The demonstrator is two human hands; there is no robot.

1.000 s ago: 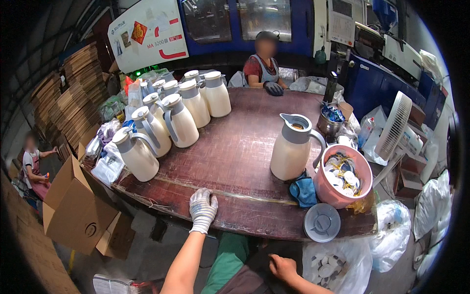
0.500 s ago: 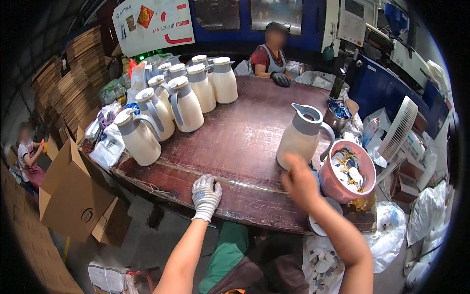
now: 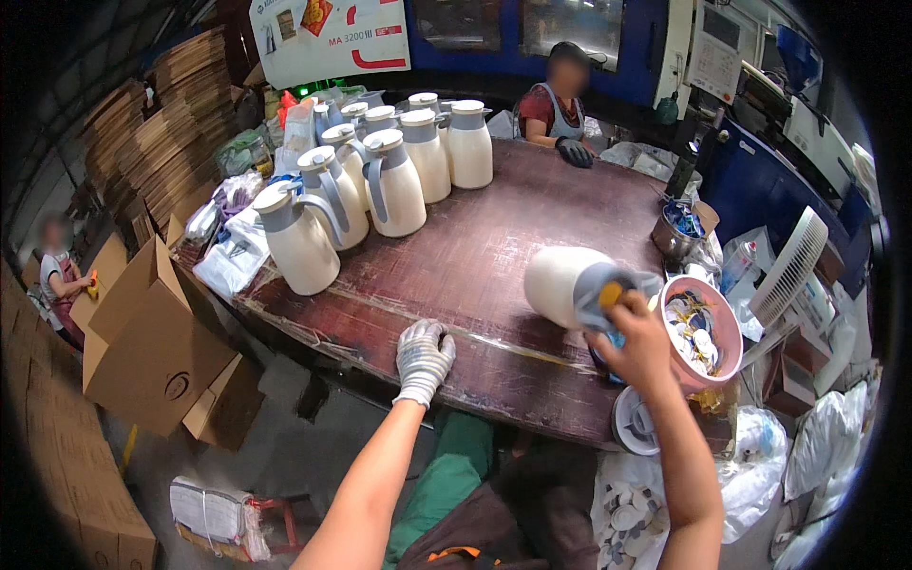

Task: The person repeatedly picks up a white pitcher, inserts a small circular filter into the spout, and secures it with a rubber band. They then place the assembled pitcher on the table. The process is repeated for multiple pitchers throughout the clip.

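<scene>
A cream thermos jug [image 3: 560, 285] with a grey neck lies tipped over at the right of the table, its mouth toward me and an orange-yellow patch showing in the opening. My bare right hand [image 3: 635, 342] is closed at its neck; the fingertips partly hide the rim. My left hand [image 3: 425, 361], in a striped white glove, rests on the near table edge with nothing in it, fingers lying on the wood. Beside my right forearm, a round grey lid [image 3: 636, 423] lies at the table edge. A pink bucket [image 3: 727, 356] of round white pieces stands right of the jug.
Several closed thermos jugs [image 3: 394, 185] stand at the left of the brown table [image 3: 532, 214]. A co-worker [image 3: 560, 109] sits across it. Cardboard boxes [image 3: 166, 351] stand on the left; a white fan [image 3: 793, 266] and a metal pot [image 3: 676, 242] are at the right.
The jug has gone from upright to tipped over, mouth toward me. My right hand has moved up to its neck. The grey lid is now more exposed. My left hand stays at the edge.
</scene>
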